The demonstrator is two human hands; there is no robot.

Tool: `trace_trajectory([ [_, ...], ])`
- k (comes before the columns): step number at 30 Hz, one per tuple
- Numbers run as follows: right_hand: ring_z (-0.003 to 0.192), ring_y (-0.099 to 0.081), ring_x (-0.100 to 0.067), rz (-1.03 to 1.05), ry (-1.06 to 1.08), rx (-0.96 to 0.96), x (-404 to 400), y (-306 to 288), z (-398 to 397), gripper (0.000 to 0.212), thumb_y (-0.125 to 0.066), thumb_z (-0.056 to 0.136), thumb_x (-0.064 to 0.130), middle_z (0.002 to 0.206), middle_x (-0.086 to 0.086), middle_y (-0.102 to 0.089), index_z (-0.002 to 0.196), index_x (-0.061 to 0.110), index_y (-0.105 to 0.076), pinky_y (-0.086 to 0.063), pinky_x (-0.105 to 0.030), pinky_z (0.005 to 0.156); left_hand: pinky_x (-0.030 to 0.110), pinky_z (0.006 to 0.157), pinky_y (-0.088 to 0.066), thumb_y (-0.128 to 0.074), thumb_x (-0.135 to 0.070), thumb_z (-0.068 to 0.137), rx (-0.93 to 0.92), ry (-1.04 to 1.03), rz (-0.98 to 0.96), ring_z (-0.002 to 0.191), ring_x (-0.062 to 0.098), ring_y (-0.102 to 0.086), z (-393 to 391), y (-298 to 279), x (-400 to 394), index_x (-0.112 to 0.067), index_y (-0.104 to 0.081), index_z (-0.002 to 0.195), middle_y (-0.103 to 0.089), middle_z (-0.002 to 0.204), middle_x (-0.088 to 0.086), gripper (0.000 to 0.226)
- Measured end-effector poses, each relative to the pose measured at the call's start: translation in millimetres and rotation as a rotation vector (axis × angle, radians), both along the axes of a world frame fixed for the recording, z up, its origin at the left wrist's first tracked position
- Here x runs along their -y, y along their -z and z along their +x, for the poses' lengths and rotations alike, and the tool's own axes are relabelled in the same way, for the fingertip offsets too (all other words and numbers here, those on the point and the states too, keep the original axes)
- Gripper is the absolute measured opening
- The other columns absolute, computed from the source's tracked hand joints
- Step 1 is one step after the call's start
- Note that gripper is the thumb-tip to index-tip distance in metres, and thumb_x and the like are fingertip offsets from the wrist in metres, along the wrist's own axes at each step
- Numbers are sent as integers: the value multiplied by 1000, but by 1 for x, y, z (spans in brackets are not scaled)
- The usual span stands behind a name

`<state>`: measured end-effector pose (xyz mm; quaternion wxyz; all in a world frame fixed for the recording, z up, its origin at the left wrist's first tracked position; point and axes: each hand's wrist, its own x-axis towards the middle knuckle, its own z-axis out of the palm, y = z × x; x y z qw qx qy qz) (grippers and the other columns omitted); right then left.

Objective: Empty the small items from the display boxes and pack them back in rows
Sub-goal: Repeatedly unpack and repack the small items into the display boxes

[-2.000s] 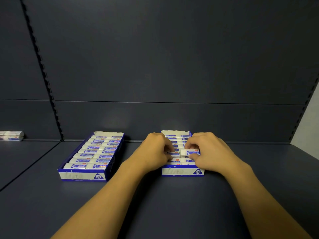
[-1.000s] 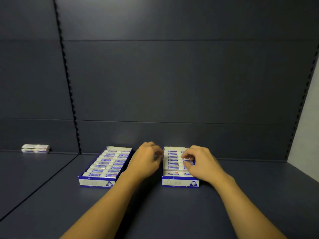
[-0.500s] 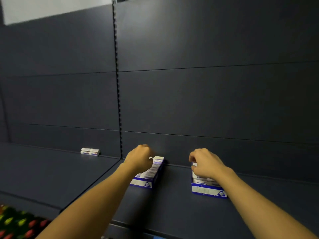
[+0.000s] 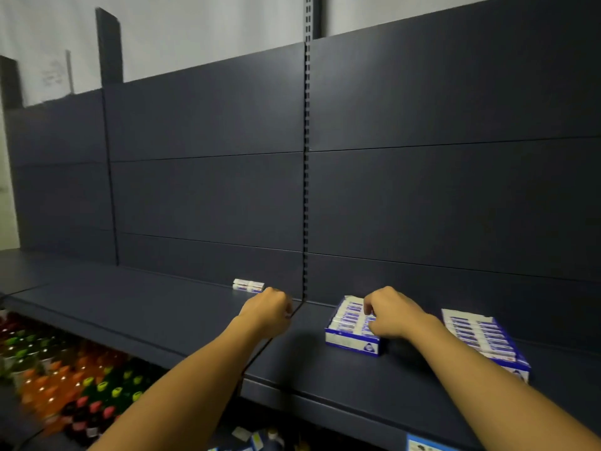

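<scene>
Reaching forward over a dark shelf, both bare arms extend from the lower edge of the head view.

Left hand: fingers curled into a loose fist, hovering just in front of two loose erasers that lie side by side at the back of the shelf, against the dark back panel. Whether anything sits inside the fist, I cannot tell; the palm side is hidden. The hand is near the loose erasers, but contact cannot be confirmed.

Right hand: fingers bent down onto the near display box, fingertips among the rows of erasers inside. Whether they pinch one eraser or only press on the rows cannot be told; the knuckles cover the contact point.

Near display box: blue and white, open top, erasers packed in rows across it, standing on the shelf just right of the slotted upright.

Second display box: same kind, also filled in rows, standing to the right of the first, apart from it, partly behind the right forearm.

Below the shelf at lower left: blurred bottles with coloured caps. A pale wall shows above the panels.
</scene>
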<state>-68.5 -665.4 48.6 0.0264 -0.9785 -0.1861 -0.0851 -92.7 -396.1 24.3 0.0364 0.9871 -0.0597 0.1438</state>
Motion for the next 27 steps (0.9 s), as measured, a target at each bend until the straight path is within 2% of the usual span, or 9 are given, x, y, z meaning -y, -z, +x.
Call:
trace_trajectory([
  [3, 92, -65, -23, 4, -20, -19, -41, 4, -9, 30, -61, 80, 11, 108, -3, -63, 108, 19, -66, -59, -39, 80, 38, 83, -56, -57, -19, 94, -22, -41, -14, 104, 28, -63, -14, 7, -43, -18, -66, 124, -62, 123, 6, 31],
  [7, 94, -65, -25, 12, -35, -15, -92, 10, -21, 30, -60, 79, 12, 111, -4, -63, 108, 19, -67, -59, -40, 81, 40, 92, -56, -57, -20, 94, -57, -63, -5, 111, 26, -62, -30, 12, -97, -19, -65, 127, -61, 130, 5, 34],
  [13, 95, -65, -26, 22, -45, -17, -157, 17, -34, 33, -58, 80, 13, 112, -5, -62, 111, 19, -67, -57, -36, 80, 38, 93, -55, -59, -21, 96, -55, -60, 27, 112, 26, -62, -49, 10, -164, -19, -64, 129, -60, 132, 5, 34],
  [16, 93, -65, -27, 1, -63, -25, -186, 20, -39, 32, -58, 80, 11, 111, -6, -61, 111, 18, -66, -58, -38, 81, 37, 93, -55, -59, -21, 96, -56, -53, 34, 112, 26, -62, -53, 10, -189, -18, -64, 130, -60, 132, 6, 34],
  [24, 94, -64, -26, -69, -118, 26, -245, 15, -21, 29, -60, 83, 11, 111, -6, -61, 111, 15, -65, -57, -37, 76, 32, 91, -54, -58, -20, 97, -37, -36, 12, 112, 25, -62, -39, 17, -228, -17, -63, 131, -60, 131, 6, 34],
  [27, 94, -62, -24, -74, -144, 50, -263, 17, -4, 30, -61, 84, 15, 113, -3, -57, 113, 15, -65, -55, -35, 73, 35, 95, -54, -58, -20, 98, -52, -32, 9, 113, 25, -62, -24, 21, -238, -17, -63, 131, -60, 132, 7, 34],
])
